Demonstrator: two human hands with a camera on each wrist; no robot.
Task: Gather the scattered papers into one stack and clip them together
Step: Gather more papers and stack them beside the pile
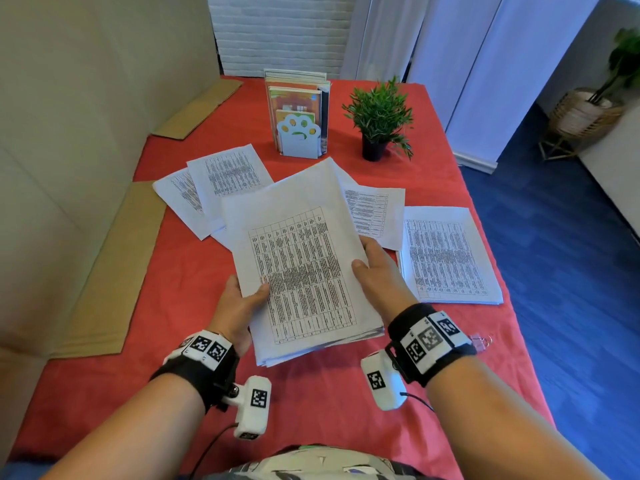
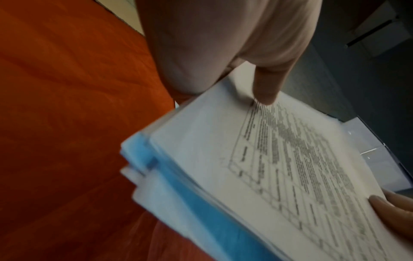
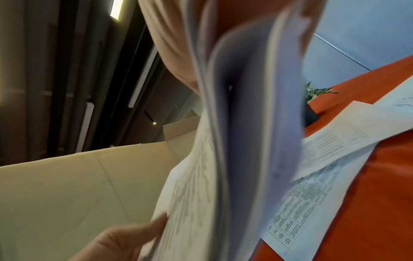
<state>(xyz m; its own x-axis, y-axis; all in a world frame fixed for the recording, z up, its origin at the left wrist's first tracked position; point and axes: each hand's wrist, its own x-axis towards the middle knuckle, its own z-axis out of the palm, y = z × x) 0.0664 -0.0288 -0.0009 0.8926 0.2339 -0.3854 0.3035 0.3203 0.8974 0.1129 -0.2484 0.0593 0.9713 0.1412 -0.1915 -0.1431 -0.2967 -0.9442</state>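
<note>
Holding a stack of papers between both hands, we lift it just above the red tablecloth, directly in front of the paw-print bookend.

Item: stack. Top sheet carries a printed table of small text; the print is too fine and blurred for us to read. Lower sheets fan out unevenly at the near edge.

Item: left hand. Grips the stack's left edge, thumb lying on the top sheet, fingers tucked beneath.

Item: right hand. Grips the right edge, thumb on top, fingers under the sheets. Both wrists wear black bands with square black-and-white code markers; no words legible.

Item: loose sheets, two overlapping, left of and nearer than the bookend, flat on the cloth.

Item: loose sheet, nearer than the bookend and to its right, partly under the held stack.

Item: small pile of sheets, farther right of the bookend, near the table's right edge.

Item: binder clip, pink, far nearer than the bookend, beside our right wrist.

Item: potted plant, just right of the bookend.
</note>
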